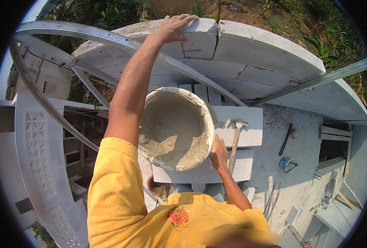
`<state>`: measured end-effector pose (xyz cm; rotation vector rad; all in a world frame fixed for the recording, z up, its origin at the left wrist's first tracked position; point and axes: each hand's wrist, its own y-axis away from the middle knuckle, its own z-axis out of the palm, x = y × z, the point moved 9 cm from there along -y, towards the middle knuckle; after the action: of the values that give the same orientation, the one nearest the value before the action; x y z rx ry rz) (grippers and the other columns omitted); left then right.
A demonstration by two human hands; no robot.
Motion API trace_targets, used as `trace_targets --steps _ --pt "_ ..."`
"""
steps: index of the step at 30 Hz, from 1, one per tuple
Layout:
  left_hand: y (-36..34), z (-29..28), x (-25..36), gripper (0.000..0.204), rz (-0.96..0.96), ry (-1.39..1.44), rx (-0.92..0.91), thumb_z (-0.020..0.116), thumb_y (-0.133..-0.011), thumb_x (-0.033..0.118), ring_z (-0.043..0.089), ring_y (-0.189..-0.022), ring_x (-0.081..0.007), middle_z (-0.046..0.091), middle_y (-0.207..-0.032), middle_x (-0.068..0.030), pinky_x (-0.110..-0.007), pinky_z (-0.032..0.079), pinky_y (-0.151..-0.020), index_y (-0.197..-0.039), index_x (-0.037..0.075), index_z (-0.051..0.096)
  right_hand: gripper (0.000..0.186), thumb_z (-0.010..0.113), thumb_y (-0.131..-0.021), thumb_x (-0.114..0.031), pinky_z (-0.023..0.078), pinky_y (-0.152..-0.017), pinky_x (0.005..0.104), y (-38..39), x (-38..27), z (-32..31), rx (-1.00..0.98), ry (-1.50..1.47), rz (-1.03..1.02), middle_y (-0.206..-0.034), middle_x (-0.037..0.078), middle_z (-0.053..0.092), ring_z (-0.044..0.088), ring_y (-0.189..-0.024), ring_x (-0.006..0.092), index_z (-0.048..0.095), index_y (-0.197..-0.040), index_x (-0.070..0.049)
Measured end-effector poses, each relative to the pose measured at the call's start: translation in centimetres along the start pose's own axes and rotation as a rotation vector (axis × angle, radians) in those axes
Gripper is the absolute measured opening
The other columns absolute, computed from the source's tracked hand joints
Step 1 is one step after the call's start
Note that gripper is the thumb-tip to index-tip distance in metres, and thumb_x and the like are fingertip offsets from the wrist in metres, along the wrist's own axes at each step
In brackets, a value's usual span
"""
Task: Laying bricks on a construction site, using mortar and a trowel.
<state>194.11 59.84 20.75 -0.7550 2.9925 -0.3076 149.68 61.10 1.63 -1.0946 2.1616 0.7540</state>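
My left hand (pixel 176 28) is stretched forward, its fingers spread over the top edge of a pale block (pixel 201 33) in the wall. Below that arm is a round bucket (pixel 210 128) with wet grey mortar (pixel 173 124) inside and dried mortar crusted on its rim. My right hand (pixel 219 155) presses against the bucket's right side, fingers curled and partly hidden by it. Just right of this hand a hammer (pixel 235 144) with a wooden handle rests across white blocks (pixel 249 128), its head caked with mortar.
Metal frame bars (pixel 191 72) cross in front of the block wall (pixel 266 47). On the floor to the right are a blue-and-white tub (pixel 288 164) and a dark bar (pixel 286 139). A reddish-brown bucket (pixel 156 188) stands near my legs. Thin rods (pixel 271 202) lie at lower right.
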Motion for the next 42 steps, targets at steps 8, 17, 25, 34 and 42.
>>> trace_targets --steps 8,17,25,34,42 --pt "-0.4 1.1 -1.5 0.096 -0.007 0.119 0.029 0.083 -0.067 0.033 0.045 -0.135 -0.026 0.046 -0.147 -0.0067 -0.056 0.029 -0.115 -0.15 0.027 0.035 0.056 0.064 -0.09 -0.022 0.045 -0.096 0.0475 0.9 2.1 -1.5 -0.006 -0.129 0.187 -0.125 0.019 0.055 0.057 -0.111 0.0389 0.043 -0.141 -0.008" --pt "-0.7 0.5 -0.8 0.092 0.021 0.029 0.068 0.078 -0.072 0.043 0.046 -0.133 -0.0272 0.043 -0.148 -0.0096 -0.053 0.032 -0.113 -0.15 0.016 0.037 0.055 0.068 -0.089 -0.021 0.046 -0.091 0.0442 1.8 9.7 -8.2 0.027 0.161 0.472 -0.121 0.018 0.056 0.058 -0.105 0.0319 0.047 -0.137 -0.004" --pt "1.8 0.2 -1.9 0.094 -0.077 -0.008 -0.036 0.078 -0.07 0.034 0.045 -0.135 -0.0243 0.044 -0.149 -0.0102 -0.054 0.03 -0.115 -0.151 0.018 0.033 0.05 0.064 -0.09 -0.015 0.047 -0.082 0.04 1.4 13.2 -3.2 0.056 -0.107 0.386 -0.103 0.016 0.061 0.061 -0.092 0.028 0.046 -0.134 -0.002" --pt "0.0 0.5 -1.4 0.063 -0.366 0.022 -0.136 0.067 -0.086 0.04 0.025 -0.145 -0.0399 0.036 -0.155 0.0014 -0.08 0.01 -0.107 -0.144 0.046 0.041 0.044 0.06 -0.094 -0.013 0.041 -0.056 0.0234 1.6 12.8 -11.8 0.119 -0.196 0.322 -0.096 0.006 0.055 0.05 -0.067 0.0091 0.045 -0.134 -0.003" --pt "-1.1 1.8 -1.9 0.05 -0.37 0.091 -0.058 0.059 -0.093 0.033 0.028 -0.144 -0.0393 0.04 -0.153 -0.0001 -0.08 0.01 -0.107 -0.141 0.037 0.047 0.051 0.061 -0.099 -0.023 0.033 -0.044 0.0204 -6.9 -9.7 -23.8 0.328 -0.241 -0.272 -0.079 0.001 0.054 0.043 -0.054 0.0038 0.04 -0.141 -0.003"
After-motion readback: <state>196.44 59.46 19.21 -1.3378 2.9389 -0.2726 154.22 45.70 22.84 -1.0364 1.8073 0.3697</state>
